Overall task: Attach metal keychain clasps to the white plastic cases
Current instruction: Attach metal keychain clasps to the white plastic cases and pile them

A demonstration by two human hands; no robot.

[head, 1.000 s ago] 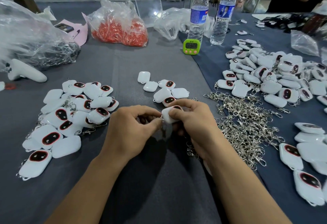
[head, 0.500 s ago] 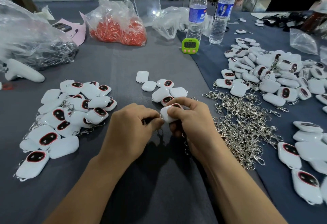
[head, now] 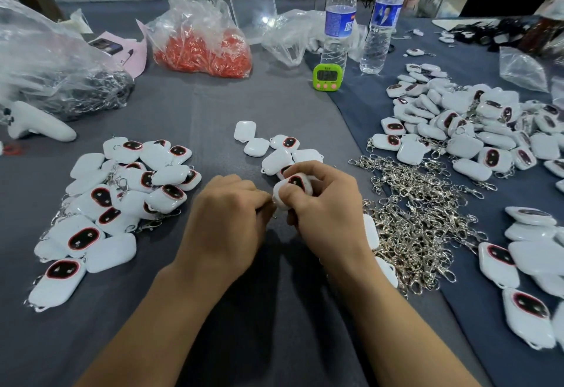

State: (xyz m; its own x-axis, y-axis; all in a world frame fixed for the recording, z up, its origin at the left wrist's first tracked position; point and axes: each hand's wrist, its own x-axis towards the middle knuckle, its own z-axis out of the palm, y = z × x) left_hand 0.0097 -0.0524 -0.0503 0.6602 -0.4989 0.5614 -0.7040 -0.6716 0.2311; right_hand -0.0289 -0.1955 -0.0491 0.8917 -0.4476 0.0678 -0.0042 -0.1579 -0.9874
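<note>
My right hand [head: 326,206] grips a white plastic case [head: 293,188] with a dark red-rimmed window, thumb across its lower edge. My left hand [head: 229,221] has its fingers curled against the case's left corner, pinching a small metal clasp [head: 274,214] of which only a sliver shows. A heap of loose silver clasps [head: 418,218] lies just right of my right hand. Cases with clasps attached are piled at the left [head: 122,197]. A few plain cases [head: 274,151] lie beyond my hands.
A large spread of white cases [head: 476,133] covers the right side of the grey cloth. A green timer [head: 326,77], two water bottles [head: 338,20], a bag of orange parts [head: 204,47] and a clear bag of chains [head: 55,81] stand further back.
The case has turned in my right hand so its dark window faces up more. Both hands stay together at the same spot.
</note>
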